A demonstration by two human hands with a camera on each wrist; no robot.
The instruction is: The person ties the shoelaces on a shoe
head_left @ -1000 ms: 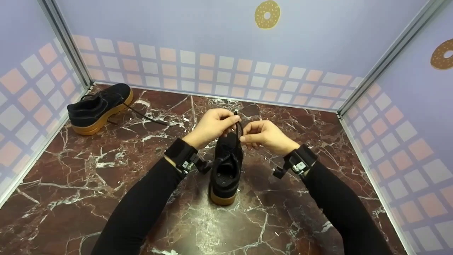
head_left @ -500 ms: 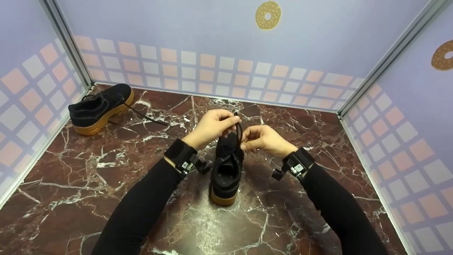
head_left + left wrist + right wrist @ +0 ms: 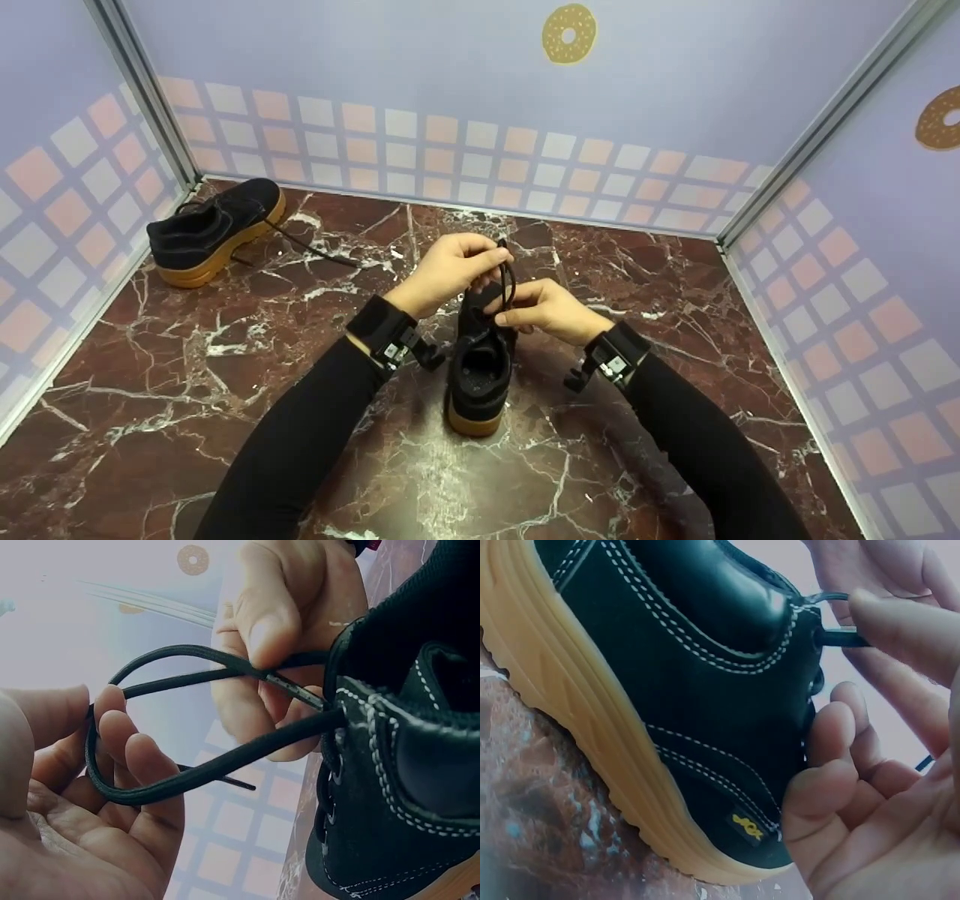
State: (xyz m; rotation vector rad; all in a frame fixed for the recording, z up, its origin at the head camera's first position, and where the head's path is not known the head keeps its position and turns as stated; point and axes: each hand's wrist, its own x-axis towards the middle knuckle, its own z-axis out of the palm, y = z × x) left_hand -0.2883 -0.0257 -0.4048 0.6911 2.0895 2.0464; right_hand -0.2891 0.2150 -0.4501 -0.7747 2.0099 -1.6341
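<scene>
A black shoe with a tan sole stands in the middle, its heel toward me. Above its front, my left hand pinches a black shoelace between thumb and fingers. The lace curves in a loop from the eyelets round those fingers, as the left wrist view shows. My right hand is close over the laced part and pinches a tipped end of lace under its thumb, beside the top eyelet. In the right wrist view the shoe's stitched side faces the right hand's curled fingers.
Another black shoe with a tan sole lies at the back left, a loose lace trailing right from it. The surface is dark red marbled stone. Pale purple walls with printed squares enclose the back and both sides.
My right hand has moved down and left, from the right of the lace to over the shoe's laces. The left hand stays almost in place, still holding the lace up.
</scene>
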